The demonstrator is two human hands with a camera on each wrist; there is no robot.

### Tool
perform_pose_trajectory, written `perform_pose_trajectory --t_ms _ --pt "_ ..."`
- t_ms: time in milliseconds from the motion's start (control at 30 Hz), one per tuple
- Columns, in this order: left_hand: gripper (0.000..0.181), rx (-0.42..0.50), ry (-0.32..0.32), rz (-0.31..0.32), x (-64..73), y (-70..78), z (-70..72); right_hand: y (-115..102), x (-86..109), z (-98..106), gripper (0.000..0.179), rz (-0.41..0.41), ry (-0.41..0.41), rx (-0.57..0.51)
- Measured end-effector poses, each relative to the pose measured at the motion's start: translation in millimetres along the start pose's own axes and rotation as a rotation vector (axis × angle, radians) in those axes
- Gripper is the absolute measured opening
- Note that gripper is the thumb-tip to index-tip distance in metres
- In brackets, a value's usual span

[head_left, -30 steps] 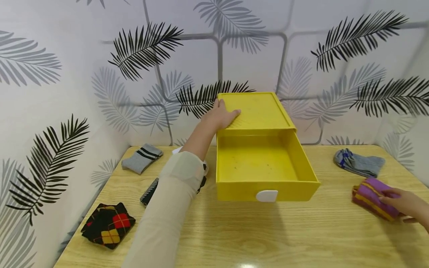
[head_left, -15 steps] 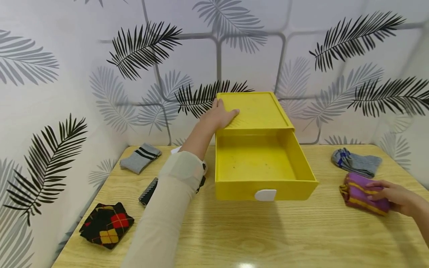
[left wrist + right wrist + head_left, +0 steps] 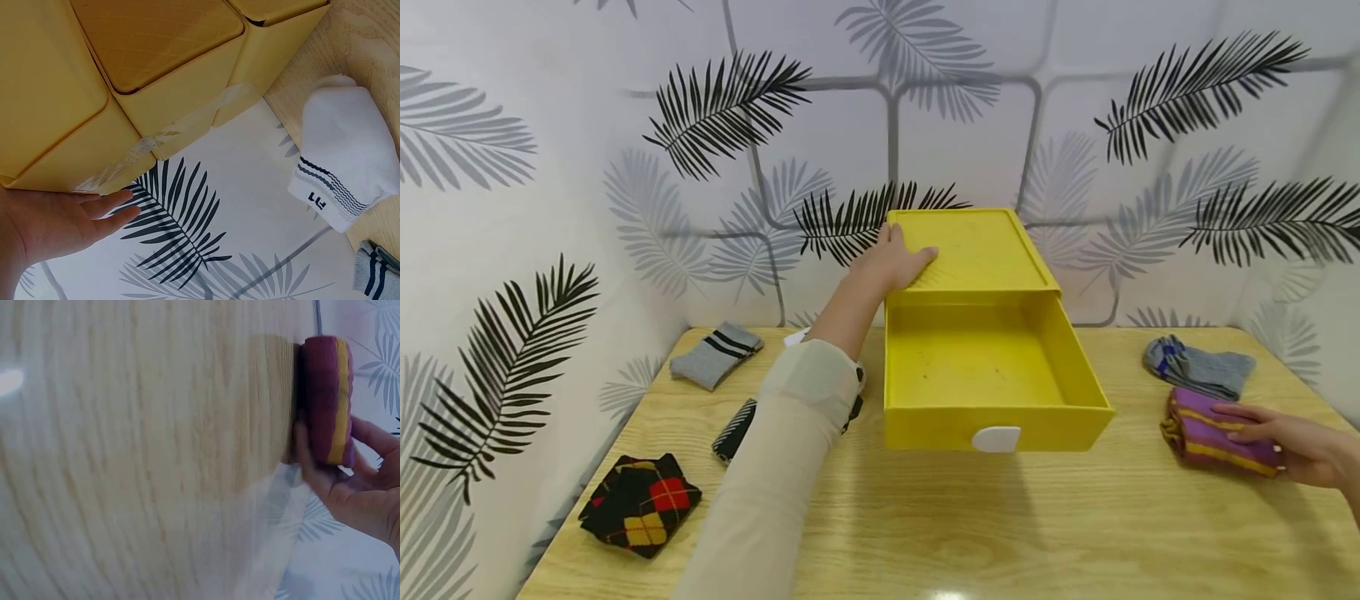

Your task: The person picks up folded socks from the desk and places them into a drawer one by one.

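Left hand (image 3: pixel 895 262) rests on the yellow box (image 3: pixel 973 246), fingers pretty much straight; right hand (image 3: pixel 1303 447) grips a purple sock (image 3: pixel 1202 429) toward the tabletop (image 3: pixel 985 533) right edge.

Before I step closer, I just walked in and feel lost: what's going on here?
A person's left hand rests on a yellow box whose drawer stands open. The right hand grips a folded purple striped bundle outside the drawer. A gray sock lies on the table just behind that bundle; a black plaid bundle lies to the left.
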State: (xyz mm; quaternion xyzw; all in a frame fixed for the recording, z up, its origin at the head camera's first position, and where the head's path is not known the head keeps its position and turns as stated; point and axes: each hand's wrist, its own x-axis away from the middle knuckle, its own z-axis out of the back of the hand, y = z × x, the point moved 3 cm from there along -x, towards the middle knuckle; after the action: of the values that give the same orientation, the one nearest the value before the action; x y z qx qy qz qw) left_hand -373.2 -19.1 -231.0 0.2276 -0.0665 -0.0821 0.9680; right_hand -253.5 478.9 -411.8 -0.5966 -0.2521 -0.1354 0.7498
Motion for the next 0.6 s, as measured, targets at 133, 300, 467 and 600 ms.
perform_pose_trajectory --t_ms 133,300,467,600 --pt "0.082 0.007 0.000 -0.004 0.7 0.8 -0.7 7 -1.5 0 0.044 0.018 -0.041 -0.122" --pt "0.082 0.012 0.012 -0.006 2.7 1.4 0.2 9 -0.8 -3 0.049 0.051 -0.126 -0.244" --pt "0.082 0.005 0.019 -0.008 3.1 0.9 0.7 1 5.2 -8 0.052 0.074 -0.109 -0.246" --pt "0.082 0.008 0.015 -0.006 2.0 0.5 0.6 -9 11.5 -13 0.053 0.125 -0.150 -0.238"
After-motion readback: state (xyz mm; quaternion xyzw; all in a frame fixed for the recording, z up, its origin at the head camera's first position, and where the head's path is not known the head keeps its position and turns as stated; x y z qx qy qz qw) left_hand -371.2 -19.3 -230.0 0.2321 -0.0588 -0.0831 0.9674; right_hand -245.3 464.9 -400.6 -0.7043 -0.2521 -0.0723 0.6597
